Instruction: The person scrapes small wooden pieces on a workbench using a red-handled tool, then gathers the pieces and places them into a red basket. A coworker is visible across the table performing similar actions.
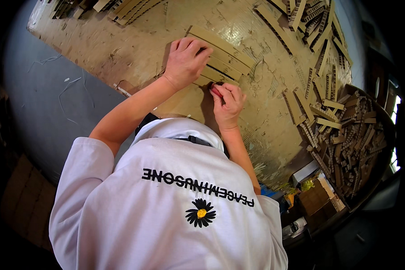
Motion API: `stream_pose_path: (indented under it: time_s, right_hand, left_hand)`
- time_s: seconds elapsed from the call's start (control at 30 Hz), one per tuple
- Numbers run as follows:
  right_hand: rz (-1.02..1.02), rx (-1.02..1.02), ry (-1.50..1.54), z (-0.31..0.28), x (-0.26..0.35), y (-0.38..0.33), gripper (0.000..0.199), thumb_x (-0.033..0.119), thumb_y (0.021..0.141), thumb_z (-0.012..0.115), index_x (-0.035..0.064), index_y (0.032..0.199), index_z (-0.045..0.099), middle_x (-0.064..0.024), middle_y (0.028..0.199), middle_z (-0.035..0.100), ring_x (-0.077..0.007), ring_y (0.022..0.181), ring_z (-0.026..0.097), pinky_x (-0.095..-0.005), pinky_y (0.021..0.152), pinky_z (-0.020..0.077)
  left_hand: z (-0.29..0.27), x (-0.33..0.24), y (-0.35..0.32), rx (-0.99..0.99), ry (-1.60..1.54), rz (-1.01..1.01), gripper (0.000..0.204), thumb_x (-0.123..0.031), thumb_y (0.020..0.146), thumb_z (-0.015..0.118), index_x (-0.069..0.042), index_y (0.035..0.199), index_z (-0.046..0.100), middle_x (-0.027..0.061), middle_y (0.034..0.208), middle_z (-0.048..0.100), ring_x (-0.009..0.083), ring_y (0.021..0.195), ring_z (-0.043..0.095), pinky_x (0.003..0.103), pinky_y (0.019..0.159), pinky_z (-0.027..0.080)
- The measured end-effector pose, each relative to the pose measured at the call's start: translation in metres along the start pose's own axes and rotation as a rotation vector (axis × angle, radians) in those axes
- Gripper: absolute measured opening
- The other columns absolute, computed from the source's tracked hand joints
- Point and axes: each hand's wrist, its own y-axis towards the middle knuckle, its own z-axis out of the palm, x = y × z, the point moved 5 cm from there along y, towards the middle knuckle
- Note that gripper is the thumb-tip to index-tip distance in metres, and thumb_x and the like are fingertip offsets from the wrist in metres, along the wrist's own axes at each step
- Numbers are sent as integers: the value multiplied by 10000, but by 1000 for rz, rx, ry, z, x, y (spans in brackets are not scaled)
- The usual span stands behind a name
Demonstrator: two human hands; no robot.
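Note:
Several flat cardboard strips (pixel 225 47) lie side by side on the worktable in front of me. My left hand (pixel 186 63) is over their left part, with its fingers curled and the fingertips pressed down on the strips. Closer to my body, my right hand (pixel 229 104) is closed round a small red tool (pixel 216 91) at the near edge of the strips. The tool's working end is dark and partly hidden, so its exact kind is unclear.
The worn, brownish worktable (pixel 135 54) has a left edge above a grey floor (pixel 54 94). Loose honeycomb-cardboard strips (pixel 317 27) are scattered at the far right. A round bin (pixel 386 135) full of cardboard pieces stands at right, near a brown box (pixel 311 198). More strips (pixel 132 10) lie at the far left.

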Motion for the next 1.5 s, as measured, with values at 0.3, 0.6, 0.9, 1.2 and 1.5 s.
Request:
stream_pose_path:
  time_s: [0.3,0.6,0.9,1.2,1.5]
  right_hand:
    - [-21,3,1,1,-1,1,251,136,761,889,177,978,769,18,957,675,-209,902,651,-388,793,416]
    - [-51,-44,-16,-1,0,0,241,146,756,883,182,969,776,16,941,674,-219,882,648,-385,769,418]
    - [937,-187,1236,-24,-33,-54,180,169,981,767,94,1143,742,8,1124,722,-168,976,660,-351,858,514]
    - [1136,-75,1861,24,0,-103,378,231,1047,700,107,1395,622,-66,1350,698,-294,1313,627,-512,1115,443]
    - [1104,-68,1741,36,21,-68,527,328,1022,721,178,1503,566,6,1444,614,-233,1327,558,-622,1068,439]
  left_hand:
    - [-2,-1,1,13,7,-6,301,-178,832,798,-165,1131,761,-31,1143,664,231,1128,598,423,956,431]
    - [0,-4,2,2,36,31,289,-190,826,782,-183,1110,732,-28,1139,648,238,1123,583,440,960,430]
    - [-15,9,48,102,119,160,306,-244,899,767,-136,1181,715,38,1145,669,280,1130,603,451,978,456]
    - [9,29,31,697,124,-153,570,-562,968,676,-74,1263,679,183,1178,702,404,1100,671,500,884,555]
    - [-25,32,-54,861,-899,-814,681,-546,920,786,-18,1333,670,143,1159,755,210,1077,711,379,939,578]
